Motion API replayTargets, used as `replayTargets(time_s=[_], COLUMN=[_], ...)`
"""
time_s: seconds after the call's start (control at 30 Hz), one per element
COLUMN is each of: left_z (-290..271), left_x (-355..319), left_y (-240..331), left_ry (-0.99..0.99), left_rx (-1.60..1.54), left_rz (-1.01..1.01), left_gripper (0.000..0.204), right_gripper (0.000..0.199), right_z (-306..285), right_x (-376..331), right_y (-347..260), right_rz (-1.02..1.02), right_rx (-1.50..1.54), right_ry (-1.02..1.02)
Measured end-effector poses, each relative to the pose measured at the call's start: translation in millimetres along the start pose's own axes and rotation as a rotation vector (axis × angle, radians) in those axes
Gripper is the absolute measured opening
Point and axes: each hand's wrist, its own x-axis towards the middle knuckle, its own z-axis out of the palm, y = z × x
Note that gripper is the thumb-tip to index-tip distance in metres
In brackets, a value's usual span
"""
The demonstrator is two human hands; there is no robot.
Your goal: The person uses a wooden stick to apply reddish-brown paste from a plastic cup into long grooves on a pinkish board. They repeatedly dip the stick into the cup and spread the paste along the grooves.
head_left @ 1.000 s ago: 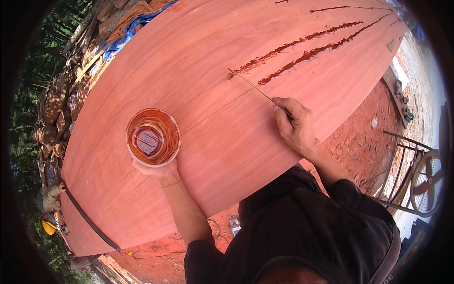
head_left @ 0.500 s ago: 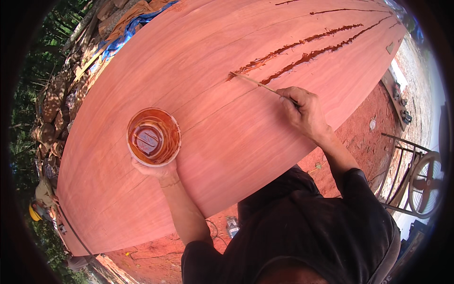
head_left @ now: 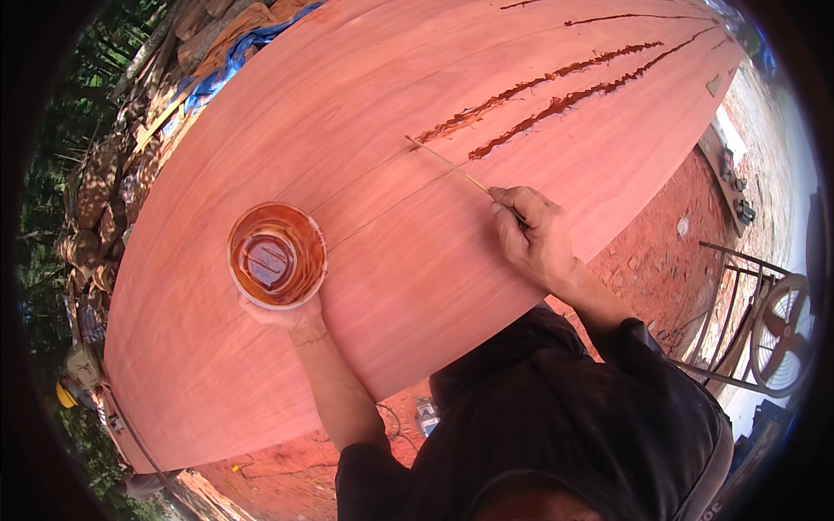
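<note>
While the left hand (head_left: 287,316) holds the cup (head_left: 306,233) (red goo (head_left: 268,264) inside) left of centre, the right hand (head_left: 534,233) pinches a thin stick (head_left: 447,162) mid-frame; its tip should trace the seam (head_left: 359,181) gently.

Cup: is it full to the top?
Not full: the cup shows its red-brown inner walls well below the rim. How much lies at the bottom, I cannot tell.

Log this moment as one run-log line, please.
left hand: holding round pale-rimmed cup, red-brown liquid inside | right hand: gripping thin tan stick, tip near dark-red streak | beneath: broad pinkish wooden surface
</note>
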Motion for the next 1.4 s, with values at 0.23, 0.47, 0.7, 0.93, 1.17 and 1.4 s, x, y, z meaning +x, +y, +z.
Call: replayTargets(time_s=[0.23,0.47,0.7,0.93,1.17,1.4], left_z=[0,6,6,3,9,14], left_x=[0,0,-1,1,-2,-2], left_y=[1,1,-1,-1,0,1], left_ry=[0.027,0.084,0.067,0.069,0.042,0.004], left_rx=[0.058,0.098,0.083,0.069,0.079,0.114], left_rz=[0.001,0.035,0.048,0.038,0.031,0.017], left_gripper=[0.066,0.066,0.064,0.064,0.064,0.065], right_gripper=[0.013,0.023,0.021,0.018,0.017,0.017], right_z=[-9,-17,-28,-26,-32,-41], right_x=[-2,-1,13,24,26,35], right_y=[3,8,19,31,35,38], right_rz=[-0.101,-0.129,-0.164,0.259,0.532,0.528], right_rx=[-0.135,-0.145,-0.250,0.116,0.414,0.396], right_ry=[0.012,-0.107,-0.115,-0.080,-0.108,-0.096])
